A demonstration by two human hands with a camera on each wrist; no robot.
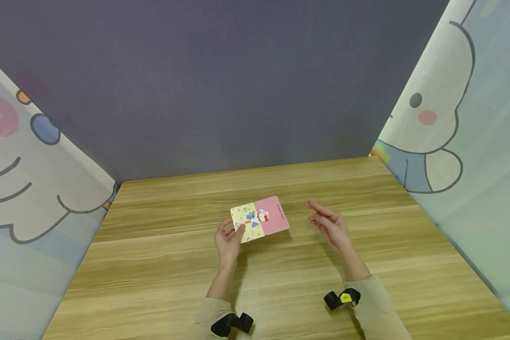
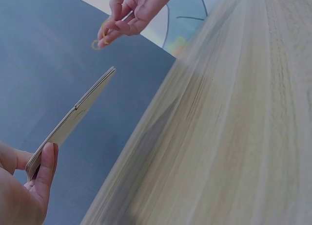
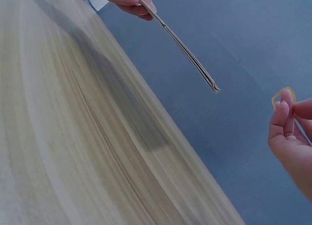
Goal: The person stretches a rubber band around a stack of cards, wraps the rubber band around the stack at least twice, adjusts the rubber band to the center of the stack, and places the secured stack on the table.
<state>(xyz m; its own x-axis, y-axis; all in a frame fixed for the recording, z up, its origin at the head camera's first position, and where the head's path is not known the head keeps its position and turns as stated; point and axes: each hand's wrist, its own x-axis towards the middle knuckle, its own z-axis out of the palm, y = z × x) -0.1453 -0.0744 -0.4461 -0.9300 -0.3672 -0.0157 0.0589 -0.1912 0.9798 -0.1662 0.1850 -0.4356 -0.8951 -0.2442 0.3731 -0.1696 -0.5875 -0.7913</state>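
Observation:
My left hand [image 1: 228, 243] holds a small booklet [image 1: 273, 216] by its near left edge, thumb on top and fingers beneath. One half is yellow with small prints, the other pink with a white rabbit figure across the middle. Edge-on in the left wrist view, the booklet [image 2: 73, 115] shows thin stacked layers and a crease midway. It is tilted and raised above the table. To its right, apart from it, my right hand [image 1: 333, 230] pinches a thin yellow rubber band [image 3: 274, 97] between thumb and fingers; the band hangs as a loose loop.
A wood-grain table [image 1: 161, 274] lies under both hands. Behind it stands a dark grey-blue panel [image 1: 246, 94]. Cartoon-printed curtains [image 1: 484, 198] flank both sides. Black wrist cameras [image 1: 333, 300] are strapped over beige sleeves [image 1: 376, 307].

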